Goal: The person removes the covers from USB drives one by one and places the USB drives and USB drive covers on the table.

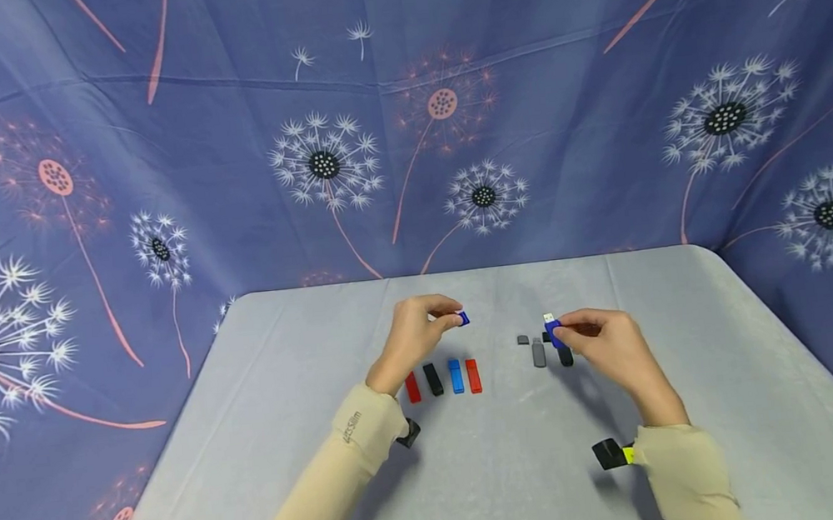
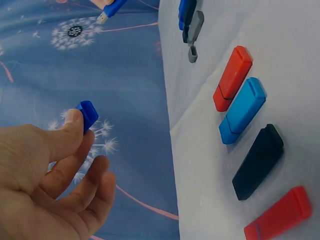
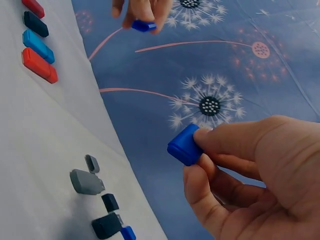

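Note:
My left hand [image 1: 417, 331] pinches a small blue USB stick cap [image 2: 88, 115] between thumb and fingertips, raised above the table. In my right hand [image 1: 615, 348] is a blue USB stick [image 1: 554, 332], gripped by its body with the bare metal plug pointing up and away. The two blue pieces are apart. Below the right hand lie a grey USB stick [image 1: 539, 354] with its grey cap [image 1: 522, 339] off, and a black USB stick [image 3: 106, 226] beside its loose black cap [image 3: 110, 202]. Another blue piece [image 3: 128, 233] shows next to the black stick.
Near my left wrist, capped USB sticks lie in a row: a red one [image 1: 412, 388], a black one [image 1: 433, 380], a light blue one [image 1: 456, 377] and another red one [image 1: 474, 376]. The pale table [image 1: 512, 468] ends at a dandelion-patterned blue curtain [image 1: 560, 112].

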A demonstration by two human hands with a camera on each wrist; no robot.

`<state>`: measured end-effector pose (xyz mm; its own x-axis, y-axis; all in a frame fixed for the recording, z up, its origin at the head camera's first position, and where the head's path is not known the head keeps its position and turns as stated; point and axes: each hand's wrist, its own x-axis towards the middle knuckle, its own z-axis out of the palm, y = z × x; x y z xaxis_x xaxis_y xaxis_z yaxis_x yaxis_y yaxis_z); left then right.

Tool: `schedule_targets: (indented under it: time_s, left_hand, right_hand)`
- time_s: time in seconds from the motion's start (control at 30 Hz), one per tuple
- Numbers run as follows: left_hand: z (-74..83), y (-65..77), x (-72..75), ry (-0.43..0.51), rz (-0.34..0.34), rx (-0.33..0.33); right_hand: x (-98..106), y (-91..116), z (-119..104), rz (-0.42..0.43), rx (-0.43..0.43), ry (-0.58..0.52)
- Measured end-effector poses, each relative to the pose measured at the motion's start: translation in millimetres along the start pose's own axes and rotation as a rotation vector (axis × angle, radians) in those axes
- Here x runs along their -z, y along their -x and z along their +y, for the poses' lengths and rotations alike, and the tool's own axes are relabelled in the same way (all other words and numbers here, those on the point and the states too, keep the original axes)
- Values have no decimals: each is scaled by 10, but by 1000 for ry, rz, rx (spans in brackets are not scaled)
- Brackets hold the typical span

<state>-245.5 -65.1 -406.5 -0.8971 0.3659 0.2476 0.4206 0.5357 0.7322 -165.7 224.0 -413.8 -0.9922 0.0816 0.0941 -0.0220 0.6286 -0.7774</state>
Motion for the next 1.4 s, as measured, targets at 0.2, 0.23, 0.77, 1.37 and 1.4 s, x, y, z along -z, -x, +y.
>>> schedule_targets:
  time_s: [0.2, 0.23, 0.77, 1.37, 1.4]
  left_hand:
    - [16, -89, -92, -26, -43, 16]
    - [13, -102, -107, -30, -51, 18]
    - [-2, -276, -349, -120, -168, 42]
    - [-46, -443, -605, -237, -215, 61]
    - [-45, -445, -614, -239, -217, 63]
  right_hand:
    - [-119, -86, -18, 19, 2, -3]
    - [-138, -98, -21, 21, 3, -2]
    - [-419, -232, -5, 18, -50, 0]
    - [-628, -305, -7, 17, -128, -29]
    - [-639, -304, -2, 15, -131, -29]
